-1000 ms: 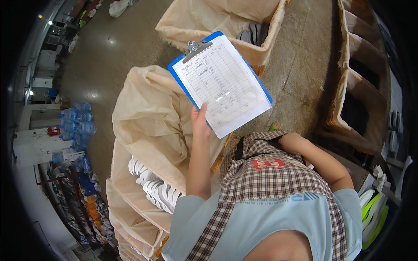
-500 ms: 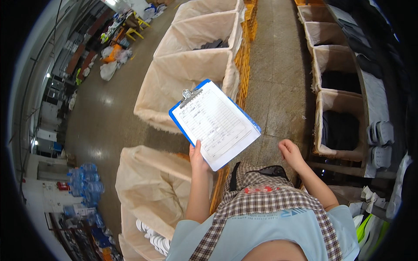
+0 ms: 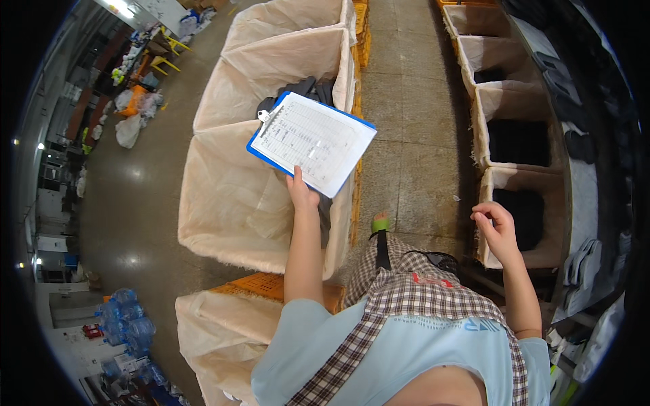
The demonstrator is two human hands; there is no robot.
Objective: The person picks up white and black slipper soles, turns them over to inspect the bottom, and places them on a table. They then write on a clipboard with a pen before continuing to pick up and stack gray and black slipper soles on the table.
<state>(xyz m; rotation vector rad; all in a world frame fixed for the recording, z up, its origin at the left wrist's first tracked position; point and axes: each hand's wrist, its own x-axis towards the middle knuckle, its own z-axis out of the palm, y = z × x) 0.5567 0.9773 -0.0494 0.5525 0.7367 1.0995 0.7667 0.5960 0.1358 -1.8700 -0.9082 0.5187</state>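
My left hand (image 3: pixel 302 192) grips the lower edge of a blue clipboard (image 3: pixel 272 161), its thumb lying on top. A metal clip (image 3: pixel 264 116) holds a white sheet with a printed table (image 3: pixel 315 142) on the board. The clipboard is tilted and hangs above a cloth-lined basket (image 3: pixel 227 196), hiding part of its inside. Dark folded cloth (image 3: pixel 308 88) shows just beyond the board. My right hand (image 3: pixel 498 230) is raised on the right with its fingers curled in, near a lined bin holding dark cloth (image 3: pixel 525 206). Nothing shows in that hand.
Orange crates (image 3: pixel 362 34) edge the left row of lined baskets. A walkway (image 3: pixel 413 135) runs between the two rows. Along the right, a shelf (image 3: pixel 575 176) carries folded garments. Blue water bottles (image 3: pixel 128 318) stand at lower left. Another lined basket (image 3: pixel 223 325) is close by my left arm.
I have moved forward along the walkway, and the baskets have slid back in view. The clipboard has moved up and left. My right hand has lifted, its fingers still curled.
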